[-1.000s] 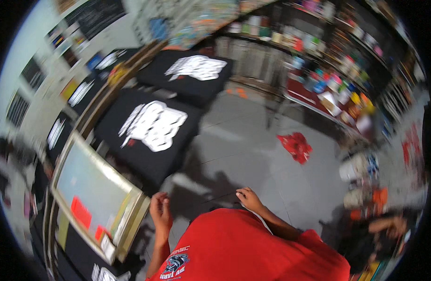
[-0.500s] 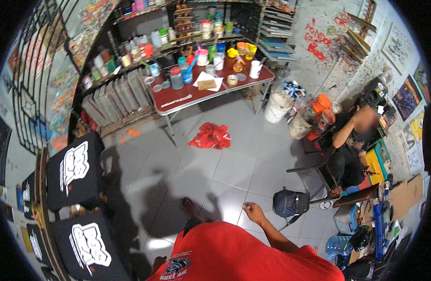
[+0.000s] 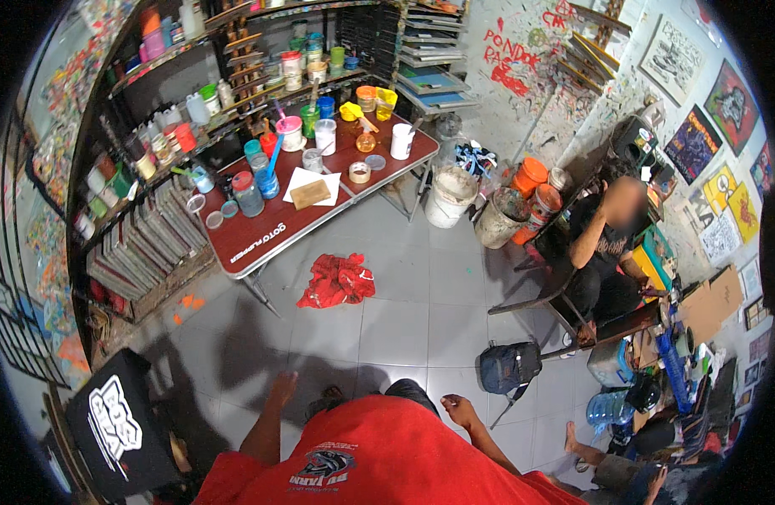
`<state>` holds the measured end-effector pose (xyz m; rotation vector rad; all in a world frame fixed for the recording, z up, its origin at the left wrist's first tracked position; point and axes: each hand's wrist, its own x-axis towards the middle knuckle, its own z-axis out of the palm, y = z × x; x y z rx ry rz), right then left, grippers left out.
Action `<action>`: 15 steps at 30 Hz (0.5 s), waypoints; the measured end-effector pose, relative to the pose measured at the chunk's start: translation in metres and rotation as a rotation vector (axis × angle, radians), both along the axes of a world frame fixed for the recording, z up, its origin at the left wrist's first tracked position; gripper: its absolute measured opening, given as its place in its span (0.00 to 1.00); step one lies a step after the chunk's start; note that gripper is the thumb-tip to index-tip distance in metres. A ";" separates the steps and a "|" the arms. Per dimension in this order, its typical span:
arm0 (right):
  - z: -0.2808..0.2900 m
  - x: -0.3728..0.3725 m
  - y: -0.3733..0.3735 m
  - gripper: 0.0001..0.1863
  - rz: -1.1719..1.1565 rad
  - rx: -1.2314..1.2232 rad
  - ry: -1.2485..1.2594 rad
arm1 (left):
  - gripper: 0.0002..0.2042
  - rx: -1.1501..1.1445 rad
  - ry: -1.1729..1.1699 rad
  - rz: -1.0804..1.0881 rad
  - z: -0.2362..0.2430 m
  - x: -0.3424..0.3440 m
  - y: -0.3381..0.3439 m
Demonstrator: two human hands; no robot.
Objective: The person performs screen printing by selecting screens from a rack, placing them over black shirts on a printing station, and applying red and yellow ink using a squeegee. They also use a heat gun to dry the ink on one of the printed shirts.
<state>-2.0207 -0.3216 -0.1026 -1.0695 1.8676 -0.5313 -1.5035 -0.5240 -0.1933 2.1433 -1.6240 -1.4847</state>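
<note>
My left hand (image 3: 281, 389) hangs low in front of my left side, over the grey floor; its fingers are blurred. At my right side is my right hand (image 3: 460, 410), fingers curled in; whether something small sits in them I cannot make out. Neither hand touches the things around. Ahead, a crumpled red cloth (image 3: 337, 280) lies on the tiles. Beyond it stands a dark red folding table (image 3: 257, 240) bearing paint tubs, a blue-handled tool in a jar, a roll of tape (image 3: 359, 172) and a tan block (image 3: 315, 194) on white paper.
A black backpack (image 3: 509, 367) lies on the floor right of my right hand. A seated person (image 3: 602, 252) is beyond it, near paint-stained buckets (image 3: 451, 195). Another person's legs show at lower right. At left is a black printed shirt (image 3: 110, 429); shelves of bottles line the back.
My view has turned right and come nearer the table. My left hand has come into view. One of the two large black shirts at left has dropped out of view.
</note>
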 end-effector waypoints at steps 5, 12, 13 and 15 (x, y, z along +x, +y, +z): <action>-0.045 -0.024 0.006 0.23 -0.230 0.194 -0.154 | 0.22 -0.027 -0.112 -0.253 0.052 -0.080 -0.126; -0.126 -0.123 -0.029 0.19 -0.366 0.140 -0.255 | 0.22 0.036 -0.232 -0.393 -0.005 -0.162 -0.177; -0.137 -0.154 -0.044 0.18 -0.390 0.114 -0.308 | 0.21 -0.179 -0.301 -0.783 -0.010 -0.171 -0.180; -0.150 -0.218 -0.075 0.19 0.171 -0.164 0.194 | 0.18 -0.361 -0.338 -1.155 -0.011 -0.195 -0.183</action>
